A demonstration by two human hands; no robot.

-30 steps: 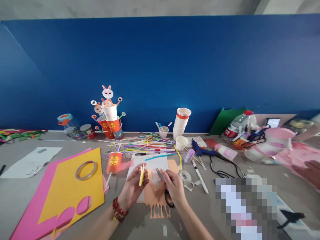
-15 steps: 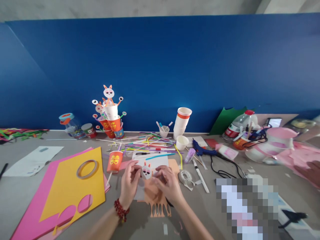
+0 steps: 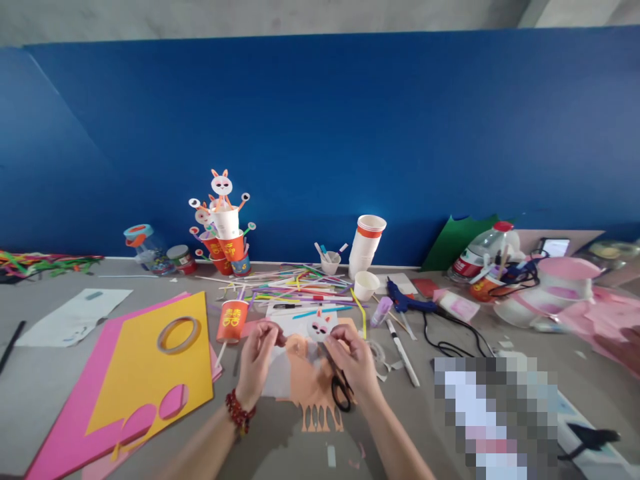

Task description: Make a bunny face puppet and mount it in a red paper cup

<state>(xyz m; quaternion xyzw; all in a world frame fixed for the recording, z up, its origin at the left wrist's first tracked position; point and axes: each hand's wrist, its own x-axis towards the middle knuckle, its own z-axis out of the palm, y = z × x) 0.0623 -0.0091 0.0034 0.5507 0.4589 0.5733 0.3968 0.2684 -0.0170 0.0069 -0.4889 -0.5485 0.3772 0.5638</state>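
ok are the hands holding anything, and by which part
The right hand pinches the paper rabbit face by its lower right edge; whether the left hand holds anything cannot be told.

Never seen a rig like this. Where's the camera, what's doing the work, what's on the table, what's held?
There is no machine: a person works bare-handed, seen from a camera worn on their head, facing forward and down. The right hand holds a small paper rabbit head in its fingers. The left hand has its fingertips close together; I can't tell whether they grip anything. On the table lie scissors, orange paper, loose straws, a yellow sheet and a blue glue gun. Another person's hand shows at the right edge.
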